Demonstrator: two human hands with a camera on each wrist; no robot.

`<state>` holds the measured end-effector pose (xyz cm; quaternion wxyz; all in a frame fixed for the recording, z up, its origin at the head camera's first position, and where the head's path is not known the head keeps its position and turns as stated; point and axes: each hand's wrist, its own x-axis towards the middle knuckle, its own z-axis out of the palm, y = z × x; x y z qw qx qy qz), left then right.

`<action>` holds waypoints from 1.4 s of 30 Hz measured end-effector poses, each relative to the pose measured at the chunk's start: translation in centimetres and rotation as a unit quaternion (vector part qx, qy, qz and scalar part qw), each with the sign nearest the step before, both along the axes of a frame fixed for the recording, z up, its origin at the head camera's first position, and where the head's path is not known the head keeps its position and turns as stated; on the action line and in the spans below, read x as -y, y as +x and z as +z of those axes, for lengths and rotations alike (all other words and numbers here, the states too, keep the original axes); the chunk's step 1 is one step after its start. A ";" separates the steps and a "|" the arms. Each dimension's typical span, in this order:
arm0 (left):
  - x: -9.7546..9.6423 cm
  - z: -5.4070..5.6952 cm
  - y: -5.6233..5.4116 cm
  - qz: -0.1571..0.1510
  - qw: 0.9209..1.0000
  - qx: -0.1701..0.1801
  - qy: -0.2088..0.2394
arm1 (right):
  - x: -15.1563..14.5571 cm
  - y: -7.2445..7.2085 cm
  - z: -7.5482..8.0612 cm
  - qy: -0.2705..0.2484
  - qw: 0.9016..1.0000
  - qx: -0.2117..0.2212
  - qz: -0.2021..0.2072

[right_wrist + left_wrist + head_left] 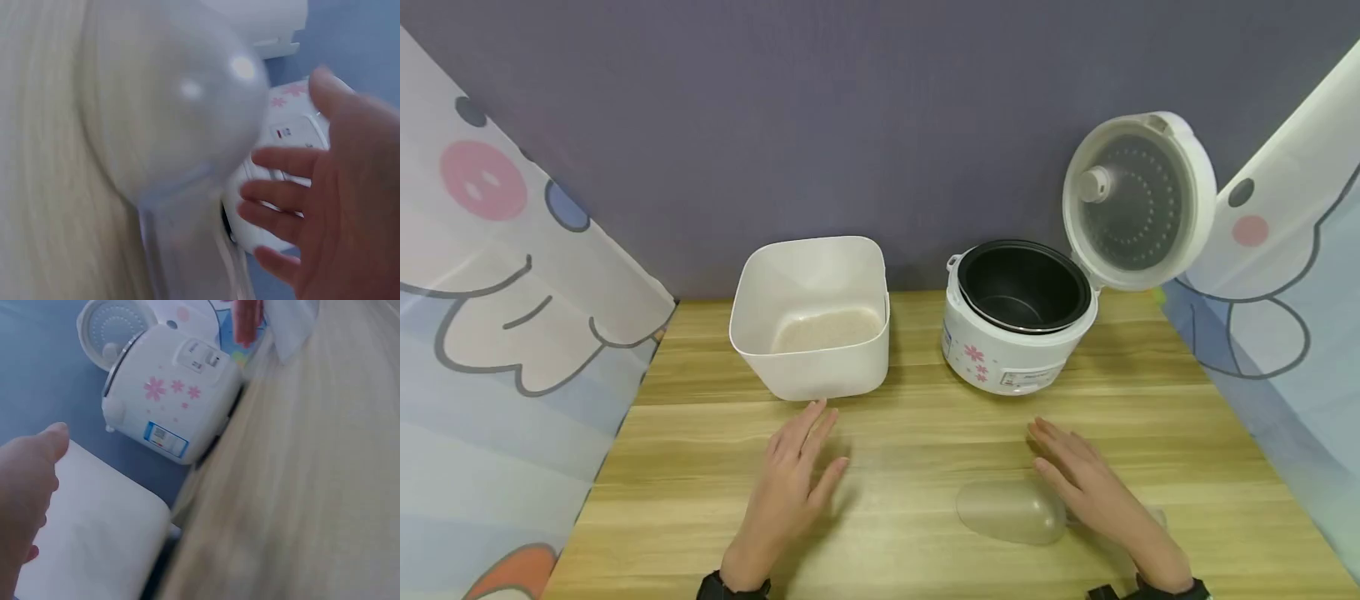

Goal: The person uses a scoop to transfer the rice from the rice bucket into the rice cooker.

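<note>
My left hand (790,483) is held with fingers extended just in front of a white plastic bin (808,377), which has pale rice (829,330) in its bottom. On the right, my right hand (1093,492) holds nothing, its fingers spread and slightly bent. A translucent scoop (1006,512) lies on the table beside and partly below that hand, its handle (187,250) largely hidden in the head view but visible in the right wrist view. Behind it stands a white rice cooker (1000,367) with pink flowers, its lid (1138,196) raised and a black inner pot (1022,287) inside.
Everything stands on a wood-grain table (662,467). A grey-purple wall (850,117) rises behind the bin and cooker. Cartoon-printed sheets (497,350) border the left and right sides.
</note>
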<state>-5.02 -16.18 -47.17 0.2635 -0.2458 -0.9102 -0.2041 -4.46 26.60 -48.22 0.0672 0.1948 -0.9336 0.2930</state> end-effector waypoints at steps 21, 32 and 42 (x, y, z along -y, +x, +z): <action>-0.5 4.3 -3.2 -0.045 0.979 -0.190 0.063 | -2.1 2.1 0.2 0.042 0.995 -0.052 0.080; -0.6 6.0 -5.7 -0.042 0.968 -0.234 0.077 | -2.2 1.8 -0.2 0.052 0.991 -0.059 0.107; 0.1 6.8 -7.4 0.013 0.982 -0.174 0.072 | -2.4 1.6 -0.5 0.058 0.989 -0.070 0.121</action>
